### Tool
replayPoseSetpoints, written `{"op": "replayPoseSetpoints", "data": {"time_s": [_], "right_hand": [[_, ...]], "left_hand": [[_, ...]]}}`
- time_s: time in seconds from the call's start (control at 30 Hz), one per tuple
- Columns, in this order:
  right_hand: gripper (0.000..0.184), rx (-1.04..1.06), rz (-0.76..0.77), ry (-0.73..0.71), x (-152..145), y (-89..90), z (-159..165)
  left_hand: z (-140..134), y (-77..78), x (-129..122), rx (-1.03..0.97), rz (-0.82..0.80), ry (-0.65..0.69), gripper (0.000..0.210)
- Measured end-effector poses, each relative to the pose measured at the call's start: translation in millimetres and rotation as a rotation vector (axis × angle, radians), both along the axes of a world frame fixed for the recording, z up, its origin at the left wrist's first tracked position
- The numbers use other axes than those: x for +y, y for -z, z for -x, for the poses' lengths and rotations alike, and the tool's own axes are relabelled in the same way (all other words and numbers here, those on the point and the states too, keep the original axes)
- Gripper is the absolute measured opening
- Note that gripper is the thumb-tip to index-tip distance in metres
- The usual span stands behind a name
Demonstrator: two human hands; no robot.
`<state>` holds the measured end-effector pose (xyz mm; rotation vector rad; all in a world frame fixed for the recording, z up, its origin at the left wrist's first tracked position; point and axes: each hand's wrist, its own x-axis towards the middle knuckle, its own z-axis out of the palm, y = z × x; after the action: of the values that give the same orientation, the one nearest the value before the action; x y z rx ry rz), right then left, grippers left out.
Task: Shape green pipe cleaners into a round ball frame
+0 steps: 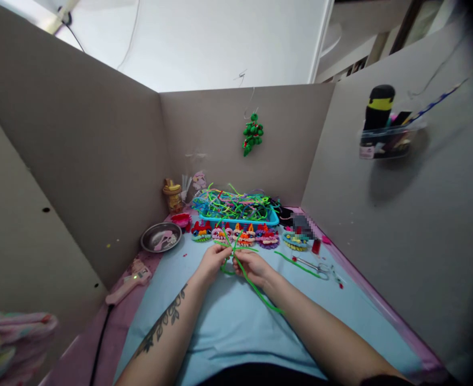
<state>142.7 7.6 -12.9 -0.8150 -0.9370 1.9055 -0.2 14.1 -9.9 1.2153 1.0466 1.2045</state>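
Left hand (213,261): Its grip is clamped on a cluster of fuzzy green strands (257,291), thumb and fingertips pinched near the spot where they cross.
Right hand (253,265): Its grip is pressed together on the same cluster, just beside the left; one long end trails down past the right wrist.
Green cluster: Held between the hands over the blue-covered table (228,327), loose ends fanning outward.
Row of figures (244,236): Colorful fuzzy pieces sit just beyond the fingers, in front of a blue tray (252,223) heaped with tangled strands.
Right side: Scissors (309,264) lie beside a loose green strand (285,256).
Left side: A metal bowl (145,236) stands beyond a pink glue gun (127,289).
Back panel (204,128): A green ornament (253,132) hangs from a wire.
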Motion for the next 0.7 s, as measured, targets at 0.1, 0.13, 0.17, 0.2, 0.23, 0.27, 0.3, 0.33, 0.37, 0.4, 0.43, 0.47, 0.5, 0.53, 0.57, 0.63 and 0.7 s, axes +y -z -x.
{"op": "replayPoseSetpoints", "data": {"time_s": [0.1,0.13,0.17,0.2,0.23,0.27,0.3,0.33,0.37,0.4,0.43,0.47,0.5,0.53,0.57,0.63,0.7], "right_hand": [[0.024,-0.007,0.01,0.068,1,2.7,1],[0.026,-0.032,-0.002,0.154,1,3.0,1],[0.026,-0.073,-0.041,0.276,1,2.7,0],[0.026,-0.127,-0.117,0.422,1,1.4,-1],[0.024,-0.19,-0.226,0.567,0,-0.7,-2],[0.02,-0.257,-0.358,0.68,-1,-3.4,-4],[0.016,-0.326,-0.493,0.742,-3,-6.4,-4],[0.012,-0.398,-0.615,0.747,-6,-9.2,-5],[0.01,-0.475,-0.705,0.707,-8,-11.2,-4],[0.01,-0.554,-0.76,0.647,-9,-12.1,-3],[0.012,-0.629,-0.786,0.582,-10,-11.8,-1],[0.014,-0.693,-0.792,0.527,-10,-10.3,1],[0.016,-0.738,-0.783,0.489,-10,-7.9,4],[0.017,-0.758,-0.765,0.469,-9,-5.0,7],[0.018,-0.754,-0.744,0.463,-8,-2.2,9],[0.015,-0.699,-0.712,0.479,-7,1.4,12],[0.012,-0.635,-0.686,0.494,-7,0.8,12]], "left_hand": [[-1,-1.8,0,0.029,-0.052,-0.054,0.036],[0,-3.1,0,0.04,-0.073,-0.092,0.035],[0,-4.5,0,0.058,-0.095,-0.142,0.034],[1,-6.2,0,0.083,-0.119,-0.198,0.033],[2,-8.0,-1,0.115,-0.146,-0.253,0.032],[2,-9.7,-1,0.149,-0.172,-0.3,0.031],[2,-11.3,-2,0.183,-0.197,-0.337,0.03],[2,-12.6,-3,0.216,-0.219,-0.362,0.028],[2,-13.5,-4,0.243,-0.239,-0.375,0.027],[1,-14.0,-6,0.263,-0.254,-0.377,0.026],[0,-14.0,-7,0.278,-0.265,-0.371,0.025],[-1,-13.8,-8,0.287,-0.273,-0.36,0.024],[-2,-13.2,-9,0.294,-0.279,-0.345,0.023],[-3,-12.5,-9,0.3,-0.283,-0.329,0.023],[-3,-11.6,-9,0.307,-0.286,-0.314,0.023],[-4,-9.6,-8,0.336,-0.295,-0.292,0.022],[-3,-7.4,-7,0.387,-0.325,-0.282,0.021]]}}
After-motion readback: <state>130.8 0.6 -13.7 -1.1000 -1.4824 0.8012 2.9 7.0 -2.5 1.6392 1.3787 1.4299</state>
